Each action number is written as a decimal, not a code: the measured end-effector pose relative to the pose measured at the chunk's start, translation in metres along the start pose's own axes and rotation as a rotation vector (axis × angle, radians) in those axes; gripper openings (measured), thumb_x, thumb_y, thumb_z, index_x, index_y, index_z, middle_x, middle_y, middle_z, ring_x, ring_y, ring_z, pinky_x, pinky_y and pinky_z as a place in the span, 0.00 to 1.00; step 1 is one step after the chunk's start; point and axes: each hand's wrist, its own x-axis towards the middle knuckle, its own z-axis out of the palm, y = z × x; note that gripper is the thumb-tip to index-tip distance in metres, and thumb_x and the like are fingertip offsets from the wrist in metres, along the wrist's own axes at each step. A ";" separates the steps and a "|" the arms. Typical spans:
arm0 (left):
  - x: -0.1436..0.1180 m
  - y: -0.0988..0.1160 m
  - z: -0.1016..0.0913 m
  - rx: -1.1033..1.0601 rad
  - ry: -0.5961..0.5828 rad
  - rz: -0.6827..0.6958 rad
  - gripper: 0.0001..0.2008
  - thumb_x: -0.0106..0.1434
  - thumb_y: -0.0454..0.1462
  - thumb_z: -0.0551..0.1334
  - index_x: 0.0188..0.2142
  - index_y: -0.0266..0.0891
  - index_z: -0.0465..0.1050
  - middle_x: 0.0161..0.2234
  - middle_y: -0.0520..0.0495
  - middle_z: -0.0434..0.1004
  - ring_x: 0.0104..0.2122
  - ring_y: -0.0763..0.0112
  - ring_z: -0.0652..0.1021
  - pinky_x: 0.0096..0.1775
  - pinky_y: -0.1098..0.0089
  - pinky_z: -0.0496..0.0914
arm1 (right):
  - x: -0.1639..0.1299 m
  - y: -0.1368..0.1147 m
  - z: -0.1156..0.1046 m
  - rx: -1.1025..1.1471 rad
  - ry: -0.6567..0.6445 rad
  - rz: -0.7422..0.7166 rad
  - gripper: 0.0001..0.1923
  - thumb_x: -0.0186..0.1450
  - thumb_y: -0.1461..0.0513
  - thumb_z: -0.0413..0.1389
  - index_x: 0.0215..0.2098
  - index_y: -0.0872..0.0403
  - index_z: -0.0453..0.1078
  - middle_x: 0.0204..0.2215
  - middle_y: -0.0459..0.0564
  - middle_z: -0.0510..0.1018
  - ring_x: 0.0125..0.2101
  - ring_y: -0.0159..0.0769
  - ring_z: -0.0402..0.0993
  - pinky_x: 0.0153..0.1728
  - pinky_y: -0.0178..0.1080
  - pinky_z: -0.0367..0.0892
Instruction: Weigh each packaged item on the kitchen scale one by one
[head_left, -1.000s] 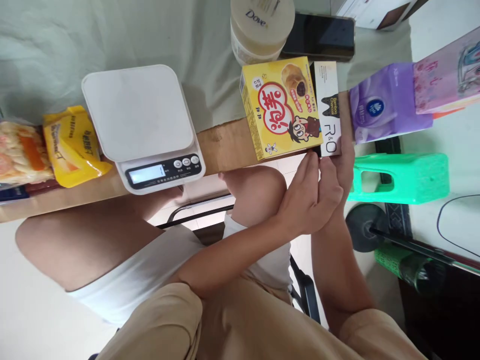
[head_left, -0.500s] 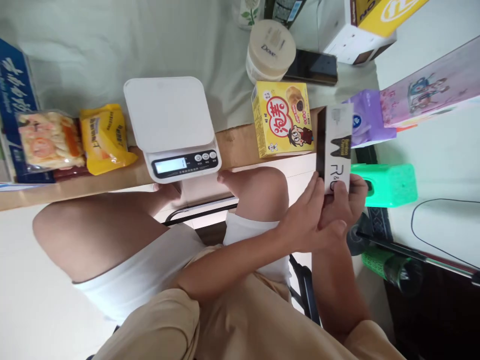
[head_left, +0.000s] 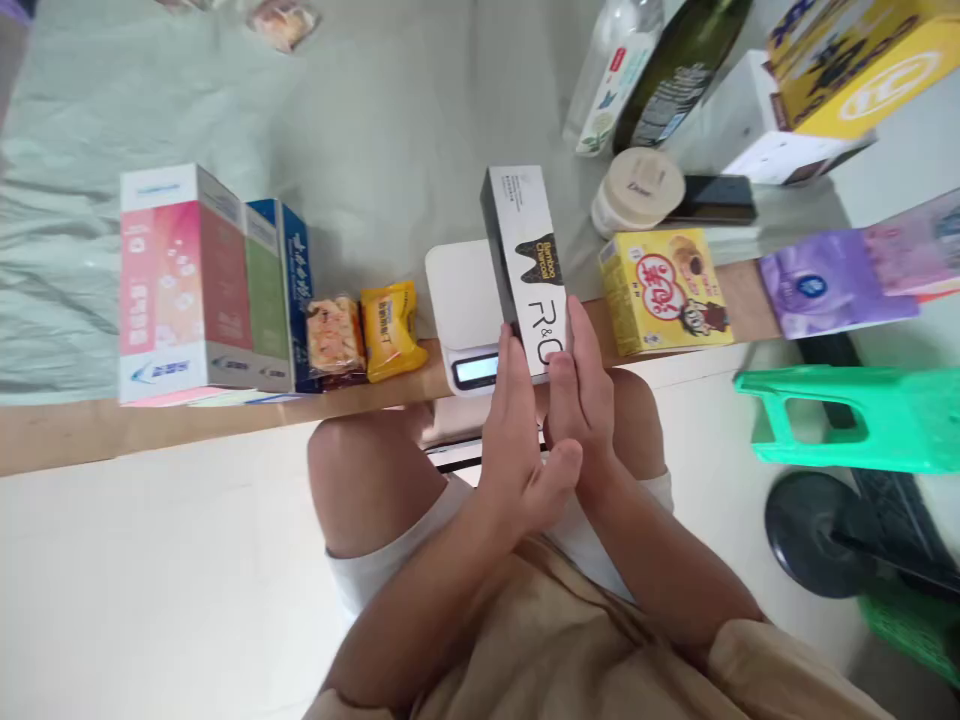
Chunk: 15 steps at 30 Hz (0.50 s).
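Observation:
Between my two hands is a long white toothpaste box (head_left: 534, 270) with black sides, marked Bamboo Charcoal. My left hand (head_left: 514, 445) presses its near end from the left, fingers straight along the side. From the right my right hand (head_left: 583, 405) grips the same end, one digit resting on the printed face. The box is held above a white kitchen scale (head_left: 461, 300) and hides the right part of it. The scale's display is lit, but I cannot read it.
Left of the scale are a yellow snack packet (head_left: 390, 330), a wrapped pastry (head_left: 335, 338) and upright cartons (head_left: 225, 290). To the right stand a yellow snack box (head_left: 660, 290), a Dove jar (head_left: 641, 190), a phone (head_left: 716, 200) and bottles (head_left: 667, 80). A green stool (head_left: 900, 420) is beyond the table edge.
Both hands have carried the toothpaste box from the right side, beside the yellow snack box, leftward to over the scale. The view has shifted too, bringing the cartons on the left into sight.

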 end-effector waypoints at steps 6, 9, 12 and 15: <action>0.002 -0.008 -0.019 -0.052 0.059 -0.104 0.40 0.77 0.58 0.47 0.80 0.56 0.33 0.82 0.59 0.34 0.82 0.53 0.44 0.82 0.46 0.49 | 0.015 0.000 0.017 -0.156 -0.158 0.017 0.29 0.79 0.49 0.40 0.76 0.40 0.54 0.71 0.50 0.71 0.71 0.41 0.70 0.74 0.58 0.68; 0.007 -0.010 -0.019 -0.088 0.056 -0.159 0.41 0.76 0.60 0.49 0.80 0.54 0.36 0.82 0.50 0.39 0.81 0.51 0.47 0.81 0.43 0.50 | 0.018 0.003 0.017 -0.244 -0.166 0.048 0.28 0.79 0.49 0.40 0.75 0.38 0.55 0.68 0.49 0.74 0.71 0.44 0.70 0.75 0.63 0.64; 0.009 -0.015 -0.020 -0.110 0.047 -0.201 0.39 0.77 0.59 0.49 0.80 0.53 0.40 0.81 0.47 0.44 0.81 0.54 0.50 0.81 0.48 0.51 | 0.019 0.009 0.020 -0.309 -0.166 0.026 0.29 0.79 0.51 0.38 0.77 0.38 0.52 0.66 0.49 0.77 0.71 0.44 0.70 0.76 0.66 0.59; 0.005 -0.021 -0.018 -0.100 0.059 -0.184 0.37 0.77 0.58 0.48 0.80 0.57 0.40 0.81 0.52 0.46 0.81 0.55 0.51 0.80 0.47 0.51 | 0.019 0.014 0.024 -0.325 -0.178 0.031 0.29 0.79 0.51 0.37 0.77 0.39 0.51 0.67 0.50 0.76 0.72 0.43 0.68 0.78 0.67 0.53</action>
